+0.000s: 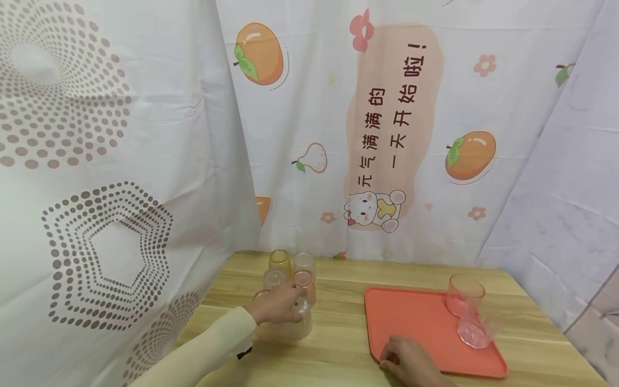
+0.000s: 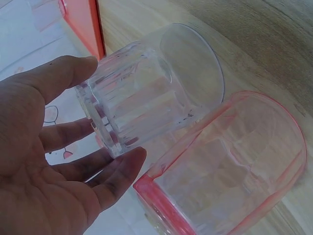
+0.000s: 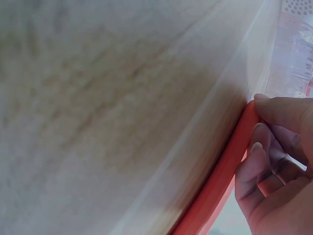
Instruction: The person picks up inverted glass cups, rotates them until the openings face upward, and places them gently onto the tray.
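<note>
My left hand holds a clear ribbed cup by its base, thumb on one side and fingers on the other. The cup's mouth faces down toward the table. Right beside it in the left wrist view is a clear cup with pink edges, also base up. My right hand is at the near left corner of an orange-red tray. In the right wrist view its fingers are curled at the tray's rim, with the thumb tip touching the rim.
Behind my left hand stand more cups, including a yellow one, a clear one and a pink one. A pink cup and a clear tilted cup are on the tray's right side. Printed curtains hang behind the wooden table.
</note>
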Action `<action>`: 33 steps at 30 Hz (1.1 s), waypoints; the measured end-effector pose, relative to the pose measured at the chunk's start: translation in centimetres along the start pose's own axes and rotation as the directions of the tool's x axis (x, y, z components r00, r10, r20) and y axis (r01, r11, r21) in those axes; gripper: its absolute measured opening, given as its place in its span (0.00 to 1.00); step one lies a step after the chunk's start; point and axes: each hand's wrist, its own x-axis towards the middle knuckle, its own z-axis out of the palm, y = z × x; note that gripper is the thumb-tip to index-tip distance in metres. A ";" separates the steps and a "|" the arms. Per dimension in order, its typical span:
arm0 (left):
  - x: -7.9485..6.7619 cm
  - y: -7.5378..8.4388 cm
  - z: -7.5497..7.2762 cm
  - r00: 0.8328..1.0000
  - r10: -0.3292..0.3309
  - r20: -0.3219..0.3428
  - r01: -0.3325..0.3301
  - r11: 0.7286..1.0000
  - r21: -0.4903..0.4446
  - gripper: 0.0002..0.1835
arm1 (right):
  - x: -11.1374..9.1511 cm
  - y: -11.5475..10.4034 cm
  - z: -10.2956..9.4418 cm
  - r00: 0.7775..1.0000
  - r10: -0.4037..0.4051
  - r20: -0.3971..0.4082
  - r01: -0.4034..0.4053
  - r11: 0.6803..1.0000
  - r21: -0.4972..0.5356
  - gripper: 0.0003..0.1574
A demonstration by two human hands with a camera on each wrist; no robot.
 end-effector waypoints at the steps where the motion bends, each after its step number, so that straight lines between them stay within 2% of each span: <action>1: 0.0 0.0 0.0 1.000 -0.001 0.003 0.001 1.000 -0.002 0.29 | 0.0 -0.1 0.1 1.000 0.004 0.000 -0.004 1.000 0.001 0.05; 8: 0.1 -0.3 0.1 1.000 0.010 0.021 -0.009 1.000 -0.021 0.26 | -0.1 -0.2 0.2 1.000 0.006 0.009 -0.007 1.000 0.023 0.05; 15: 0.0 -0.2 0.1 1.000 0.006 0.003 -0.006 1.000 -0.005 0.28 | 0.1 -0.2 0.1 1.000 0.023 0.018 -0.024 1.000 0.015 0.05; 22: 0.1 0.1 -0.1 1.000 0.008 -0.015 -0.008 0.999 -0.035 0.28 | 0.0 -0.2 0.1 1.000 0.011 0.013 -0.011 1.000 0.022 0.05; 33: -0.4 1.0 -0.5 1.000 0.000 -0.026 -0.001 1.000 -0.002 0.26 | 0.0 -0.3 -0.1 0.999 0.029 0.037 -0.031 0.999 0.040 0.05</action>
